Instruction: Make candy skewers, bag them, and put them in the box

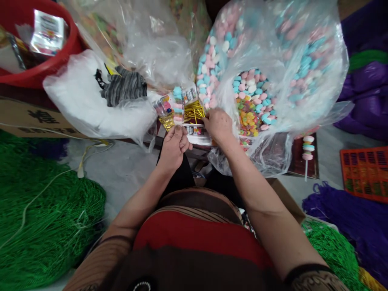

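My left hand [176, 146] is closed around the bottom of a wrapped candy skewer [178, 106], with blue, white and pink candies standing upright in its bag. My right hand [220, 124] has its fingers pinched at the right end of a pile of gold twist ties [194, 110]; its fingertips are partly hidden. Between the hands, printed candy wrappers [195, 131] lie on the table edge. To the right of my right hand, an open plastic bag holds pastel candies [252, 87] and yellow-orange gummies [248, 117].
Large clear bags of candy [306, 56] stand at the back. Striped grey gloves [125, 87] lie on a white plastic bag [91, 109]. A red tub [69, 44] is at far left. An unwrapped candy skewer [308, 147] overhangs the right table edge. Green netting [45, 218] covers the left floor.
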Motion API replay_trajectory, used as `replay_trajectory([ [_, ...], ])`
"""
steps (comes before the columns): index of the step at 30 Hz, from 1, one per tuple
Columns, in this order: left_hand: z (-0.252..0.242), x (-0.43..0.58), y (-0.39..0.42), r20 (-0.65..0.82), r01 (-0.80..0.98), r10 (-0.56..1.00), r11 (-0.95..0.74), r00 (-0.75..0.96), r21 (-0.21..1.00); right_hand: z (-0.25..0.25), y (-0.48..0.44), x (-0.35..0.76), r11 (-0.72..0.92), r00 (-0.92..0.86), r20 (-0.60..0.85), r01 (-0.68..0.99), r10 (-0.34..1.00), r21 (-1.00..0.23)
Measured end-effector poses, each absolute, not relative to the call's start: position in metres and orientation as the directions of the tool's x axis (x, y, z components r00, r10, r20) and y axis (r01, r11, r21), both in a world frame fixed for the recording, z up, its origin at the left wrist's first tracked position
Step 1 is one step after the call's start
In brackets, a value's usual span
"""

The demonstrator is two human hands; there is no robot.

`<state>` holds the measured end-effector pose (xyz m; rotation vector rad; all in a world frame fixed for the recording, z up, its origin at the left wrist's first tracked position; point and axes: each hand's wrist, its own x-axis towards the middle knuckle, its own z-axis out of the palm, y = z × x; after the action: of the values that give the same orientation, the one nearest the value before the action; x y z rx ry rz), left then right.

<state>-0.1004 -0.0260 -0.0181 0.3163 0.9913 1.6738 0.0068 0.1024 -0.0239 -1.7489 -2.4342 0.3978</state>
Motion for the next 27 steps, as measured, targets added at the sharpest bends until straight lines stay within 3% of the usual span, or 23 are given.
replay_trajectory([
  [4,-0.022,-0.099,-0.026,-0.285,-0.693,0.903,-0.018,-0.320,0.721,-0.023,0.103,0.004,0.299,-0.322,-0.092,0.932,0.942,-0.204],
  [7,-0.024,-0.101,-0.024,-0.300,-0.696,0.903,0.000,-0.309,0.718,-0.023,0.107,0.007,0.292,-0.318,-0.088,0.930,0.944,-0.225],
  [12,-0.024,-0.102,-0.023,-0.322,-0.687,0.901,0.037,-0.291,0.726,-0.034,0.116,0.019,0.250,-0.272,0.022,0.845,0.962,-0.472],
  [16,-0.027,-0.099,-0.023,-0.322,-0.669,0.908,0.066,-0.268,0.740,-0.038,0.117,0.029,0.195,-0.236,0.054,0.628,0.970,-0.753],
  [19,-0.030,-0.098,-0.022,-0.313,-0.638,0.916,0.087,-0.250,0.765,-0.028,0.103,0.036,0.193,-0.232,0.094,0.451,0.968,-0.871],
  [23,-0.034,-0.093,-0.019,-0.320,-0.549,0.925,0.162,-0.205,0.820,-0.009,0.064,0.044,0.251,-0.354,0.142,0.286,0.925,-0.925],
  [27,-0.039,-0.083,-0.019,-0.316,-0.390,0.927,0.221,-0.200,0.894,-0.008,0.032,0.048,0.358,-0.415,0.181,0.401,0.891,-0.843],
])
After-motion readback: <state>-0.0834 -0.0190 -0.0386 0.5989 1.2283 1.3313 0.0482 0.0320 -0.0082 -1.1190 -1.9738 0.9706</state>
